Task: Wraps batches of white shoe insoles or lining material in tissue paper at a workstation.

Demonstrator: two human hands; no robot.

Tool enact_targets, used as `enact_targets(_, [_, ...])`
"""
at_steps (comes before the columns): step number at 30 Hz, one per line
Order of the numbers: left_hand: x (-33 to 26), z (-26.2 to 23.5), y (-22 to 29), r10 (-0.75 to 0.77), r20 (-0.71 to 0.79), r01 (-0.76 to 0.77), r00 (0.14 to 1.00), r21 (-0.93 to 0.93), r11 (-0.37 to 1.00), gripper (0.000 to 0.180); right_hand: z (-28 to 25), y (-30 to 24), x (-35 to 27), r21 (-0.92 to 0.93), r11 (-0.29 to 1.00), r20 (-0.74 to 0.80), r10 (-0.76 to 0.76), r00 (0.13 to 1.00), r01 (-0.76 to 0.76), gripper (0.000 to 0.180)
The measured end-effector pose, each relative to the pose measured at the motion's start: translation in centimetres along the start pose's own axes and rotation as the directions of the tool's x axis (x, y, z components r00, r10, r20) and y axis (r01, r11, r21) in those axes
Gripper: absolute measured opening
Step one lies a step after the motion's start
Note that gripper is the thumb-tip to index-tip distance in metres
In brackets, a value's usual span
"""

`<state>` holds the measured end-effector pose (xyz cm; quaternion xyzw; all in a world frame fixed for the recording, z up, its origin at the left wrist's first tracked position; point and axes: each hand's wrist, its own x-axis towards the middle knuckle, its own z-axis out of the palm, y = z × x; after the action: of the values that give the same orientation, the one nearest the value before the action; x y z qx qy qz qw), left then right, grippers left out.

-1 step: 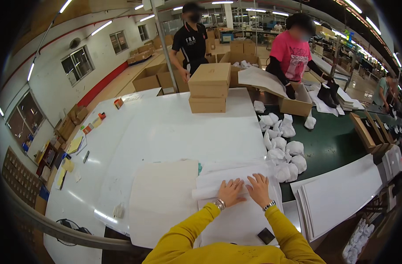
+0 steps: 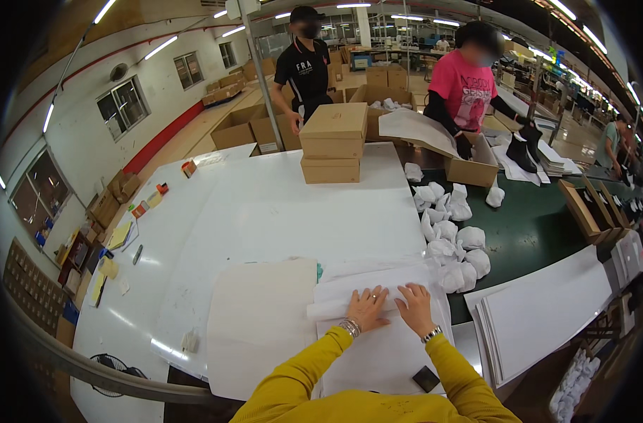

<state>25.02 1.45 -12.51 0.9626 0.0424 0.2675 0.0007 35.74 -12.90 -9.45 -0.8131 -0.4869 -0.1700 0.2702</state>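
Note:
My left hand [image 2: 367, 309] rests with fingers stretched out on a white paper sheet [image 2: 367, 359] in front of me. Beside it, my right hand [image 2: 415, 310] lies on the same paper, fingers also spread. Under the fingertips a rolled or folded edge of paper [image 2: 324, 310] runs crosswise; its end shows left of my left hand. Neither hand grips anything that I can see. A stack of off-white sheets [image 2: 261, 331] lies to the left. Crumpled white paper balls [image 2: 444, 250] are heaped just past the right hand. A small black flat object [image 2: 425, 378] lies near my right forearm.
Closed cardboard boxes [image 2: 333, 130] are stacked at the white table's far edge. A green surface [image 2: 526, 233] stretches to the right, with large white sheets [image 2: 547, 310] nearer me. Across the table, one person stands in black; another, in pink, handles an open box [image 2: 474, 166] beside black boots [image 2: 522, 151].
My right hand has shifted very slightly, with its fingers a little more bent. Otherwise the hands and paper look the same.

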Motion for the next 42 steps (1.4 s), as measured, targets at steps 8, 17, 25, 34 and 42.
enact_targets(8, [1.4,-1.4,0.1,-0.006,0.713,0.609,0.702,-0.595,0.525,0.058,-3.7,-1.1,-4.6,0.812,0.087,0.426,0.586,0.689,-0.577,0.039])
enact_targets(17, [-2.1,-8.4,7.5,0.161,0.798,0.728,0.582,-0.423,-0.539,0.051,-7.4,-2.8,-3.7,0.623,0.778,0.038,0.078,0.996,-0.085,0.043])
enact_targets(25, [-3.2,-10.5,4.8,0.347,0.529,0.562,0.775,-0.326,-0.76,0.044,-11.5,-5.7,-3.7,0.389,0.876,0.174,-0.375,0.911,0.286,0.048])
enact_targets(34, [-2.0,-10.9,5.6,0.181,0.779,0.708,0.6,-0.411,-0.574,0.035,-11.7,-5.3,-7.0,0.745,0.664,0.12,-0.053,0.991,-0.054,0.061])
enact_targets(42, [0.5,-7.1,6.7,0.208,0.769,0.715,0.604,-0.408,-0.568,0.035,-10.8,-9.7,-9.7,0.29,0.874,-0.104,-0.376,0.921,0.39,0.05])
